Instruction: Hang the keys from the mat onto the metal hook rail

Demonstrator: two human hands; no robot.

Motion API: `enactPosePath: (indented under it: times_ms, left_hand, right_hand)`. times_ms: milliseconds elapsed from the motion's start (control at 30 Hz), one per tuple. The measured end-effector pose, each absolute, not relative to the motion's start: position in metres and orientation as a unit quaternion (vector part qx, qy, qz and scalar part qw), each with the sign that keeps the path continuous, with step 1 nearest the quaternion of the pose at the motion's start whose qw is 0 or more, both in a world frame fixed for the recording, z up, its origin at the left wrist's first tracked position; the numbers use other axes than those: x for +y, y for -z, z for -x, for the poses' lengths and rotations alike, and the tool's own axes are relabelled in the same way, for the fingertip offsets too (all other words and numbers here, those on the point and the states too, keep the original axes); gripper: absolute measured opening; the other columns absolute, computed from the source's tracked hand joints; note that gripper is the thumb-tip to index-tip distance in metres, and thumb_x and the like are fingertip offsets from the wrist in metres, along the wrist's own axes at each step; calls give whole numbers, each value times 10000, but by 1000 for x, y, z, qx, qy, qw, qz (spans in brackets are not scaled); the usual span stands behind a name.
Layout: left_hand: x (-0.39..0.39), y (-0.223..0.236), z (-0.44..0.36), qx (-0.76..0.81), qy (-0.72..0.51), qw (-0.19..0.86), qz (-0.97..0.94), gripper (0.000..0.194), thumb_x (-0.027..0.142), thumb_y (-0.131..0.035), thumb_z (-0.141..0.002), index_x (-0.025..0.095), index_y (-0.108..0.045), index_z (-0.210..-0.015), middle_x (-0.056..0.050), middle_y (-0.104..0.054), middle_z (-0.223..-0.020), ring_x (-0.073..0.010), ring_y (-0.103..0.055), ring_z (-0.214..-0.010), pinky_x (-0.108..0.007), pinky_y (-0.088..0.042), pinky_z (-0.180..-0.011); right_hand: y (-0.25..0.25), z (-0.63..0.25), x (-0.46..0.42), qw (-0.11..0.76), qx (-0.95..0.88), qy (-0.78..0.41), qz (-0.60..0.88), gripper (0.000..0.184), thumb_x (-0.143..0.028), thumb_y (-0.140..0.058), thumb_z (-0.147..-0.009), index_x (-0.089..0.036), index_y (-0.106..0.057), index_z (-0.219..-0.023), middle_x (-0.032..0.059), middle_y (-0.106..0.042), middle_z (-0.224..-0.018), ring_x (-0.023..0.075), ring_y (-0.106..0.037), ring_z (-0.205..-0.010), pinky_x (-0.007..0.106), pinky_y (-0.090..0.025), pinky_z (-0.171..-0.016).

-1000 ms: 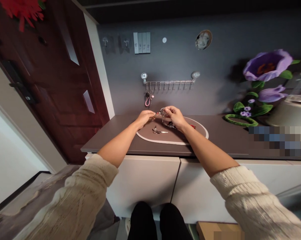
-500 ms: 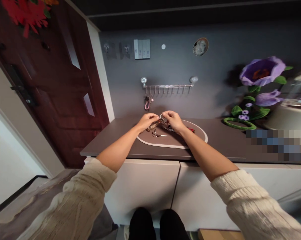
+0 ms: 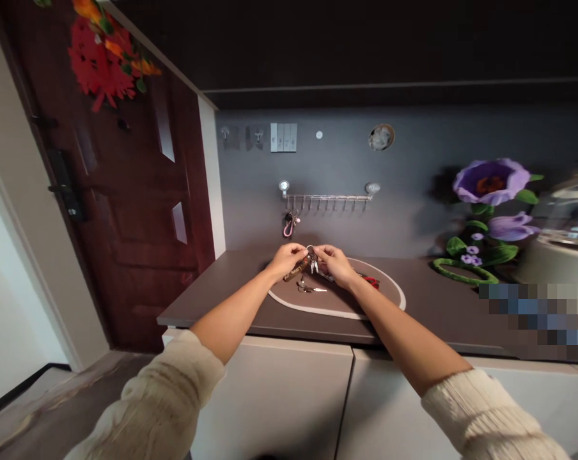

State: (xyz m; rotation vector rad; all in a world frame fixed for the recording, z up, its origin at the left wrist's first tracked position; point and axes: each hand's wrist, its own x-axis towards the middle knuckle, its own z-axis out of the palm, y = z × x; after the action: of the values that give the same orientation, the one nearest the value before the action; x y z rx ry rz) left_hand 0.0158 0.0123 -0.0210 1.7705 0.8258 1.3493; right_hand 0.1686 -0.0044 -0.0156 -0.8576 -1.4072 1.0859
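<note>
My left hand (image 3: 289, 259) and my right hand (image 3: 334, 263) meet above an oval mat (image 3: 327, 313), both pinching a metal key ring. From the ring hangs a bunch of keys (image 3: 314, 263), between my fingers. A brown strap with light lettering (image 3: 295, 272) slants down beside my left fingers; whether it joins the ring I cannot tell. Lower on the mat lies another small set of keys (image 3: 312, 289), apart from both hands. Something red and black (image 3: 371, 281) rests behind my right wrist, partly covered by it.
On the wall, a clear hook rail (image 3: 330, 197) carries a keychain with a pink loop (image 3: 288, 228) at its left end. Purple artificial flowers (image 3: 493, 185) stand on the counter (image 3: 428, 306) to the right, near a pale round container (image 3: 552, 255). A dark red door (image 3: 140, 243) is at left.
My view has tilted upward, so everything sits lower. Both hands still pinch the ring; the keys now hang down plainly between them. The loose keys on the mat have stayed put.
</note>
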Motion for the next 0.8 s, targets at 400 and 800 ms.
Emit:
enactPosePath:
  times_ms: [400, 800]
  left_hand:
    - [17, 18, -15, 326, -575, 313, -682, 171, 294, -551, -715, 132, -594, -746, -20, -610, -700, -118, -539, -662, -249, -422, -675]
    - [27, 19, -14, 332, -657, 318, -598, 186, 290, -532, -748, 125, -574, -824, -43, -625, -754, -114, -571, -688, -239, -438, -684]
  right_hand:
    - [9, -160, -9, 571, -582, -464, 345, 369, -457, -699, -561, -179, -532, -737, -67, -441, -490, 67, -406, -442, 216, -360, -463]
    - [-12, -146, 33, 596, -638, -315, 372, 298, -445, -582, -660, -163, -509, -719, -22, -521, -651, 87, -481, -559, 239, -420, -565]
